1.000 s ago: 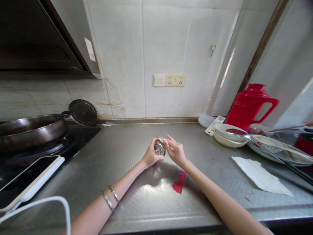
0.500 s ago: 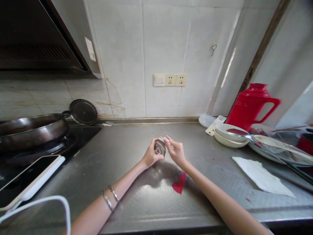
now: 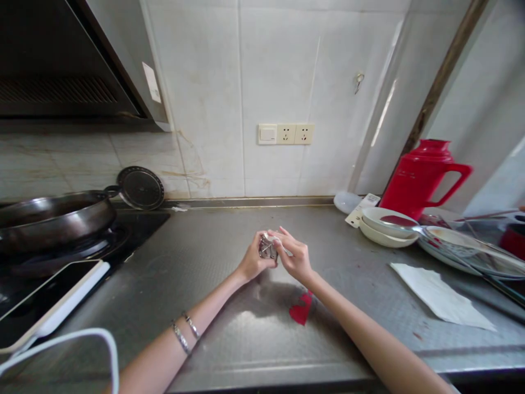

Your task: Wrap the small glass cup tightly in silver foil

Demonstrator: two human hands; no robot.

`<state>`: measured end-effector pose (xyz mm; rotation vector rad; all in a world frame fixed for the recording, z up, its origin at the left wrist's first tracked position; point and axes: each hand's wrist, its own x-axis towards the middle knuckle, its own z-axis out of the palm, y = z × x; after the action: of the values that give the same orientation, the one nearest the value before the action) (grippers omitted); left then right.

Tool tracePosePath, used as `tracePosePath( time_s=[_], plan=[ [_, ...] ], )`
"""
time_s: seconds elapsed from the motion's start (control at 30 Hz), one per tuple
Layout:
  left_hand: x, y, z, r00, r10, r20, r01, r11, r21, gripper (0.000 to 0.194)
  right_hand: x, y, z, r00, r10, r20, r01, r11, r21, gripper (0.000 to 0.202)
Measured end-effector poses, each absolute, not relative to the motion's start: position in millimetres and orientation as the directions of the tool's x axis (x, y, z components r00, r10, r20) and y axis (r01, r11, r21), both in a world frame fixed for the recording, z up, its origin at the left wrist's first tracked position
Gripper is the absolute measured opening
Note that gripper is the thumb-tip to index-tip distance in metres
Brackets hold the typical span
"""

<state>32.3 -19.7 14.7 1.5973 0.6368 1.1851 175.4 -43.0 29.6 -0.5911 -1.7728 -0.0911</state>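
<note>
My left hand (image 3: 251, 261) is closed around a small, round, silvery metal object (image 3: 266, 249) with a patterned or openwork face; its exact kind is too small to make out. It is held above the steel counter (image 3: 213, 241). My right hand (image 3: 296, 257) is closed in a pinch on a small white tissue-like piece (image 3: 283, 250), mostly hidden by the fingers. Its fingertips press the upper right of the metal object's face. Below the hands, a torn red patch (image 3: 301, 310) lies on the counter.
On the left are a pan (image 3: 57, 219) on the stove and a phone (image 3: 49, 306) with a white cable (image 3: 82, 332). A red thermos (image 3: 418, 178), stacked bowls (image 3: 385, 232), a plate with utensils (image 3: 463, 251) and a white paper sheet (image 3: 441, 295) are on the right.
My right fingers have moved left and slightly down across the face of the metal object, carrying the white piece. My left hand has stayed nearly still.
</note>
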Motion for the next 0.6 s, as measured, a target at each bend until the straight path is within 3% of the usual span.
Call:
tracePosePath(
  time_s=[0.13,0.2,0.47,0.53,0.6],
  plan=[
    [31.7,-22.6,20.0,0.362,0.852,0.379,-0.151,-0.347,0.926,0.068,174.9,-41.2,29.8,-0.04,0.43,0.902,0.449,0.814,-0.368,0.027],
    [31.5,-23.0,21.6,0.361,0.854,0.375,-0.148,-0.345,0.927,0.07,175.3,-41.5,29.5,-0.029,0.431,0.902,0.461,0.806,-0.371,0.027],
    [34.2,-20.2,19.3,0.346,0.85,0.396,-0.185,-0.352,0.918,0.065,177.8,-46.2,31.5,-0.266,0.267,0.926,0.472,0.874,-0.116,0.034],
    [34.6,-21.1,20.0,0.346,0.851,0.394,-0.189,-0.348,0.918,0.064,177.2,-46.1,33.1,-0.239,0.292,0.926,0.468,0.87,-0.153,0.031],
    [34.5,-22.4,21.4,0.347,0.857,0.382,-0.176,-0.34,0.924,0.065,176.1,-45.6,35.0,-0.121,0.376,0.919,0.473,0.835,-0.28,0.027]
  ],
)
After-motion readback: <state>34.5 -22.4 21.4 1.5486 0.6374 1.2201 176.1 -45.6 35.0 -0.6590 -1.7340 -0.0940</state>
